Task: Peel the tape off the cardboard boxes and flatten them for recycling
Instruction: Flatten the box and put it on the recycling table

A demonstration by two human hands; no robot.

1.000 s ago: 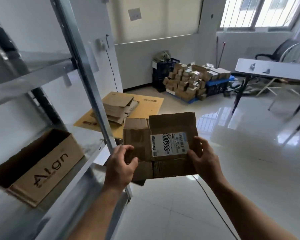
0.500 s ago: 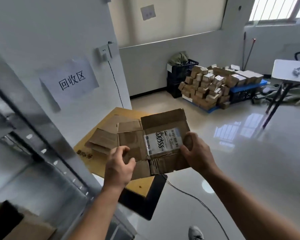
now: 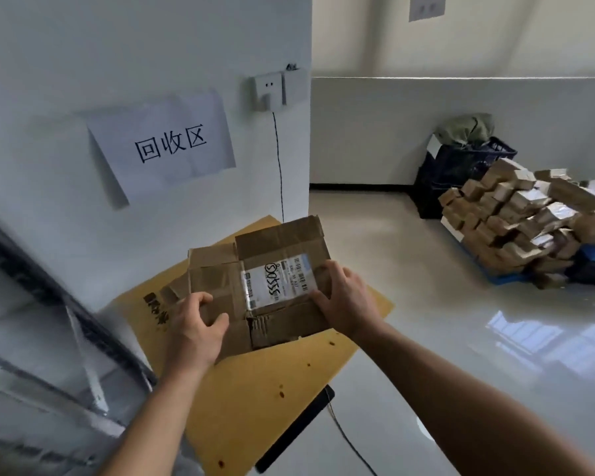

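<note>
A flattened brown cardboard box (image 3: 275, 249) with a white shipping label (image 3: 277, 278) hangs in the air in front of me. My left hand (image 3: 194, 326) grips its lower left corner, thumb on top. My right hand (image 3: 346, 298) grips its right edge beside the label. Brown tape strips run across the box's left panel. Under the box lies a large yellow cardboard sheet (image 3: 265, 396) on the floor by the wall; whatever sits on the sheet behind the box is hidden.
A paper sign (image 3: 167, 146) hangs on the white wall above the sheet. A metal shelf frame (image 3: 49, 338) fills the lower left. A heap of small boxes (image 3: 516, 218) sits on a blue pallet at the right, with a dark crate (image 3: 461, 166) behind. A black cable (image 3: 344, 438) crosses the glossy floor.
I have turned left and moved closer to the wall and the yellow sheet, carrying the flattened box in both hands. The shelf has slid to the left edge of view.
</note>
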